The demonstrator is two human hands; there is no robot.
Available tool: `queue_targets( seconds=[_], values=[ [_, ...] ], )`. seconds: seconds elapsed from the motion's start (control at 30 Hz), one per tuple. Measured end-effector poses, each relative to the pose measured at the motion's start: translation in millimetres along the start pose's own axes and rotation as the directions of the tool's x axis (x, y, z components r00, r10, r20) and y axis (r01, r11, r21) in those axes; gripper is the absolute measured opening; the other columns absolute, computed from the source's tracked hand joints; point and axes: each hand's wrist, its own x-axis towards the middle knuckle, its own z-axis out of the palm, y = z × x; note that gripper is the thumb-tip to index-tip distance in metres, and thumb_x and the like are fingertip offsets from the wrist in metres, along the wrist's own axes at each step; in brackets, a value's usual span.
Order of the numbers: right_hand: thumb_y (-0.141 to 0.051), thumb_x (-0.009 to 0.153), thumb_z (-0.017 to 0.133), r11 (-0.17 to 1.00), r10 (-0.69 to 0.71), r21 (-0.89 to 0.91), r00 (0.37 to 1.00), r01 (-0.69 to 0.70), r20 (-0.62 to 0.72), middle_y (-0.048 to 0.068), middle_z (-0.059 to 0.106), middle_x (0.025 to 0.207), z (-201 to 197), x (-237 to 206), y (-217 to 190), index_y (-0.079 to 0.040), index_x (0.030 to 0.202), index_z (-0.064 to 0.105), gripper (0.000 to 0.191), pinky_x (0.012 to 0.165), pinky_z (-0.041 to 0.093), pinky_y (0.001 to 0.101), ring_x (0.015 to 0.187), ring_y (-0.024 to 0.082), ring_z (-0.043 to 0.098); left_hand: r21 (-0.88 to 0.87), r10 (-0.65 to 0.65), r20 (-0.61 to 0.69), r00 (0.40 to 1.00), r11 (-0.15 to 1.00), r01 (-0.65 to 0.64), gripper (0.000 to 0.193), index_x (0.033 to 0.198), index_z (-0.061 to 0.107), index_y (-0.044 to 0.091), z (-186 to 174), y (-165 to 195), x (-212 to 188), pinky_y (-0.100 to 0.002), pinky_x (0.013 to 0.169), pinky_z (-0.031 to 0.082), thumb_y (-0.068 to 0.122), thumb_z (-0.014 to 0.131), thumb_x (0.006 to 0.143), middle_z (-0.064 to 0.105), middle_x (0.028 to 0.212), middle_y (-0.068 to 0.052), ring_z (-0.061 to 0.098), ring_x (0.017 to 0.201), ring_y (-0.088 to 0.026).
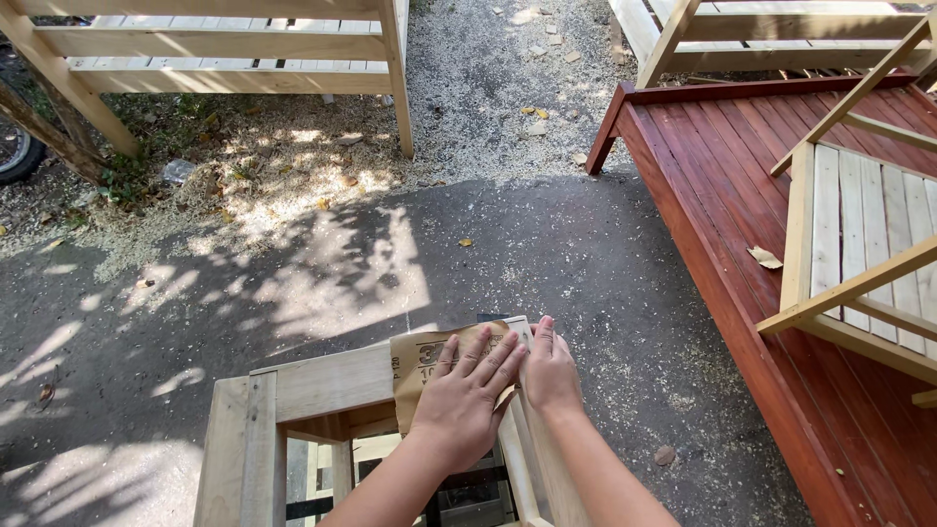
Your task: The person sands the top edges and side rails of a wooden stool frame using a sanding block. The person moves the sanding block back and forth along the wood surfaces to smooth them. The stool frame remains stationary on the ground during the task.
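Note:
A brown sheet of sandpaper [417, 358] lies over the far right corner of an unpainted wooden frame [327, 383]. My left hand [463, 402] presses flat on the sheet, fingers spread and pointing away from me. My right hand [549, 369] rests beside it on the sheet's right edge and the frame's corner, fingers together. Both forearms reach up from the bottom of the view.
A red-stained slatted wooden piece [722, 210] lies on the right with a pale wooden frame [859, 263] on it. More pale frames [224, 49] stand at the back. Sawdust and dry leaves cover the dark ground [293, 283].

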Motion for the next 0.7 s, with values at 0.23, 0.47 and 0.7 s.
queue_targets(
  seconds=[0.23,0.47,0.7],
  values=[
    [-0.057,0.103,0.019,1.000,0.002,0.005,1.000,-0.002,0.009,0.019,0.062,0.139,-8,-9,-9,-0.006,0.132,0.064,0.074,0.111,0.042,0.0428,0.131,0.036,0.057,-0.218,-0.093,0.351,0.932,0.960,0.178,0.056,0.159,0.030,0.021,-21,-15,-22,-0.048,0.124,0.001,0.038,0.025,0.105,0.022,0.169,0.001,0.010,0.157,-0.023],
    [-0.054,0.103,0.022,0.994,-0.053,-0.094,0.999,0.053,0.002,0.020,0.052,0.147,-3,-2,-6,-0.008,0.143,0.055,0.070,0.113,0.036,0.0448,0.138,0.039,0.047,-0.065,-0.211,0.435,0.875,0.962,0.264,0.062,0.162,0.016,0.021,-5,-10,85,-0.051,0.124,0.004,0.045,0.023,0.105,0.012,0.171,0.003,0.007,0.156,-0.027],
    [-0.055,0.103,0.019,0.993,-0.066,-0.096,0.997,0.069,0.030,0.020,0.054,0.148,-4,-7,-5,-0.010,0.144,0.056,0.071,0.115,0.036,0.0449,0.138,0.038,0.048,0.071,-0.024,0.266,0.964,0.997,0.005,0.071,0.161,0.013,0.021,-13,-1,45,-0.054,0.120,0.001,0.041,0.031,0.096,0.011,0.168,-0.001,0.004,0.153,-0.032]
  ],
)
